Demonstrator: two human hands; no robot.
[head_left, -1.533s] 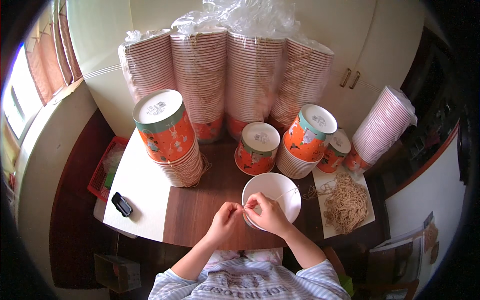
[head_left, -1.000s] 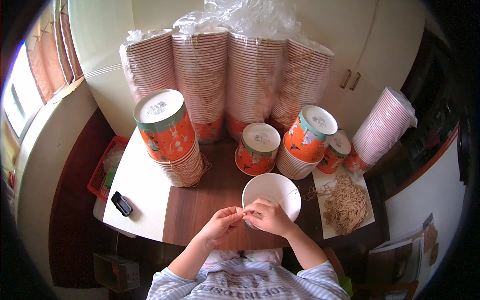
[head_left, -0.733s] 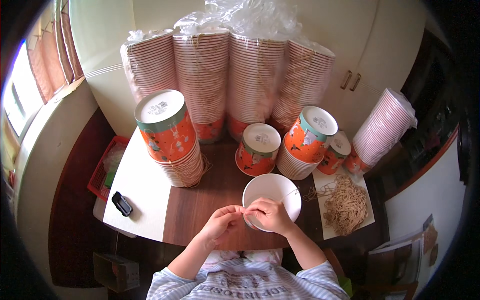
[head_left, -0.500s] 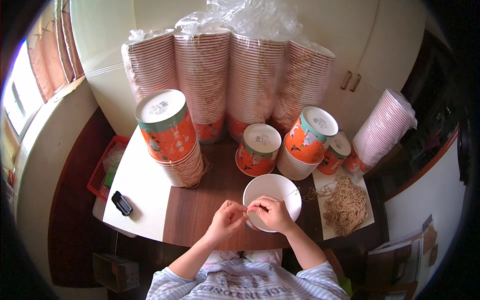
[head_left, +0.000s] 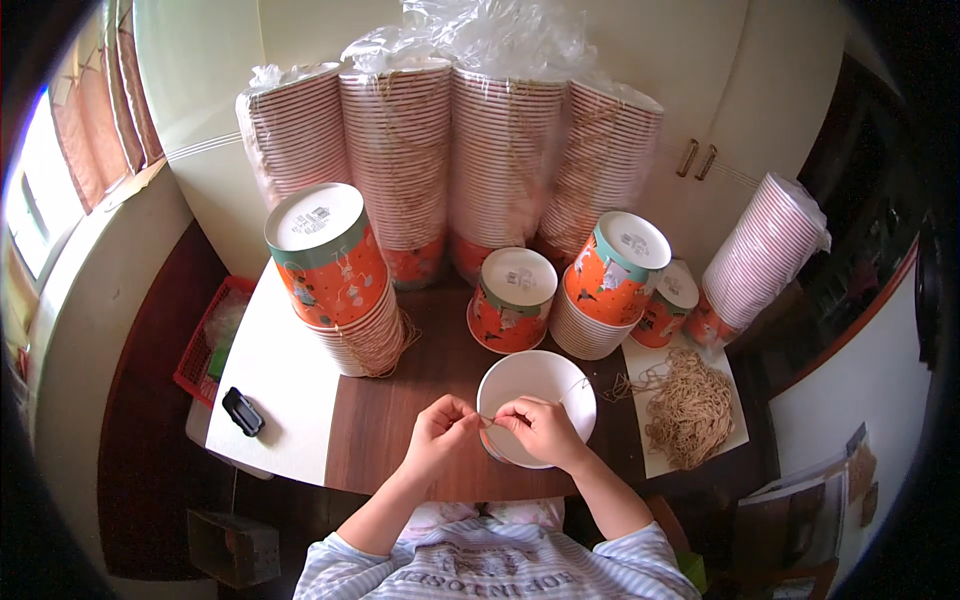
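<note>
Two sets of fingers (head_left: 464,417), left hand (head_left: 440,432) and right hand (head_left: 543,428), pinched together on thin cord (head_left: 487,421), near a paper bucket (head_left: 535,376)

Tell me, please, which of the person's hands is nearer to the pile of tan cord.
Right. The right hand is over the open tub, left of the pile of tan cord; the left hand is farther left of it.

On my feed: large dark lettering across the grey-and-white striped fabric shirt (head_left: 490,568); small dark print on round white bases (head_left: 519,278) of upturned orange-and-green paper buckets (head_left: 332,275), too tiny to read.
</note>
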